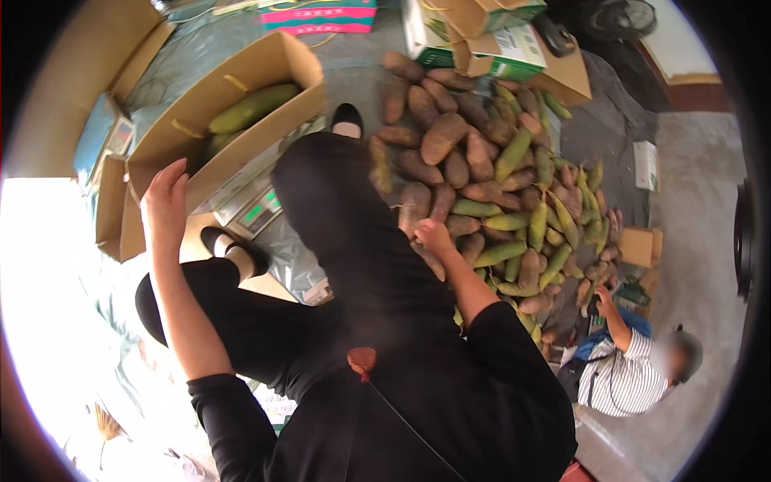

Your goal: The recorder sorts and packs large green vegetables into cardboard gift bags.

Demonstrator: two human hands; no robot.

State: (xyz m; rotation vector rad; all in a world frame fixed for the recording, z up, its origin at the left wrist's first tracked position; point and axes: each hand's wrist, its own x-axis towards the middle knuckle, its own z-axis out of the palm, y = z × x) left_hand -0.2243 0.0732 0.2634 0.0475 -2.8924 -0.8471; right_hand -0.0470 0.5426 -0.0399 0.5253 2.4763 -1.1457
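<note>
My left hand [165, 201] is raised beside the near left side of a long open cardboard box [229, 153]. Its fingers are slightly bent and nothing is in them. Inside the box lie long green gourd-like vegetables [253, 108]. Under the box is a scale with a lit green display [261, 213]. To the right, my right hand [434, 236] reaches past my knee to the pile's near left edge. Its fingers are closed on a brown oblong vegetable [430, 262], partly hidden by my leg and hand. Another large brown one [414, 205] lies just beyond.
A broad pile of brown and green oblong vegetables [490, 193] spreads over the floor at right. Cartons [514, 52] and a black fan [626, 18] stand behind it. A person in a striped shirt [622, 373] is at the lower right, one hand by the pile.
</note>
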